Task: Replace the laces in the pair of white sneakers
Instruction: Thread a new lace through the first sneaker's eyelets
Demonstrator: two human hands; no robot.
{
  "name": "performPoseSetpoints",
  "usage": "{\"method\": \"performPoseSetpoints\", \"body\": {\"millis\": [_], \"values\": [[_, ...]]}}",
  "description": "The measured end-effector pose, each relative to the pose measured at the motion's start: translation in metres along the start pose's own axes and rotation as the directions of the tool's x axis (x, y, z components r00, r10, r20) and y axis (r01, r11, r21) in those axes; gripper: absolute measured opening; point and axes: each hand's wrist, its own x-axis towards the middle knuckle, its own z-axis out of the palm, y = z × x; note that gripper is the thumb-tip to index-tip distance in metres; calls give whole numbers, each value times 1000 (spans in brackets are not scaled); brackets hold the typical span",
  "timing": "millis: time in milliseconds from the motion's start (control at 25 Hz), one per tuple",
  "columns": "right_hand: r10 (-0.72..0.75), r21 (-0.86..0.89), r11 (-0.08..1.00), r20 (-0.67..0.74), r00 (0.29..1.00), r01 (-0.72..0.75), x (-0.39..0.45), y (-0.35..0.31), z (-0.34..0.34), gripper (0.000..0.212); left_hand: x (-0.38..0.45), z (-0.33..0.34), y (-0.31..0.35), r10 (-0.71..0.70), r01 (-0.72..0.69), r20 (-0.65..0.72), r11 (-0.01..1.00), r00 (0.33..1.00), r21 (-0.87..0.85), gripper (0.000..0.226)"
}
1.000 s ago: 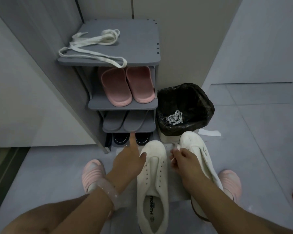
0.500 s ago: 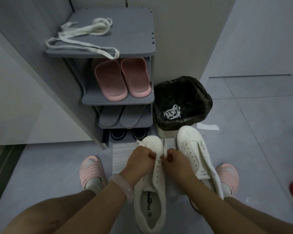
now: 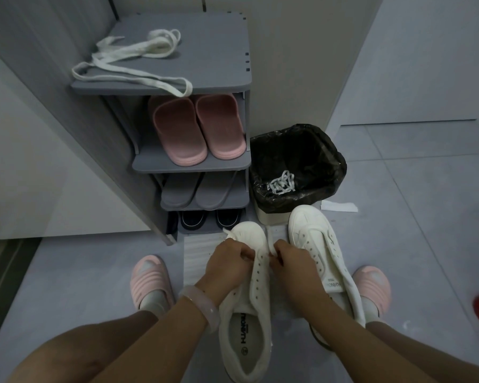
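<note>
Two white sneakers lie on the floor between my feet. On the near one (image 3: 246,322), with its eyelets bare, both my hands meet at the toe end. My left hand (image 3: 227,265) pinches a white lace (image 3: 228,234) whose end sticks out past the fingers. Across the eyelet rows, my right hand (image 3: 291,265) pinches the lace's other end. The second sneaker (image 3: 313,239) lies to the right, also without a lace. More long white laces (image 3: 133,62) lie on the top of the shoe rack.
A grey shoe rack (image 3: 233,81) holds pink slippers (image 3: 197,128), grey slippers and dark shoes. A bin with a black bag (image 3: 296,150) has a used lace (image 3: 281,182) inside. My feet wear pink slippers (image 3: 150,280). White foam sheet (image 3: 197,252) lies under the sneakers.
My left hand came from the floor beside the near sneaker onto its toe end. My right hand moved left from the second sneaker. Both now hold lace ends there.
</note>
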Motion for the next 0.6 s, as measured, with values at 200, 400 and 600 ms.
{"method": "performPoseSetpoints", "body": {"millis": [200, 400, 600], "values": [[-47, -4, 999, 16, 999, 47, 1, -4, 0, 43, -1, -2, -1, 35, -34, -6, 999, 999, 35, 26], [-97, -123, 988, 10, 995, 98, 2, -7, 4, 25, -3, 1, -2, 64, -63, -39, 998, 997, 30, 22], [64, 214, 976, -69, 996, -48, 0, -4, 6, 14, -5, 1, -3, 83, -81, -45, 995, 996, 57, 21]]}}
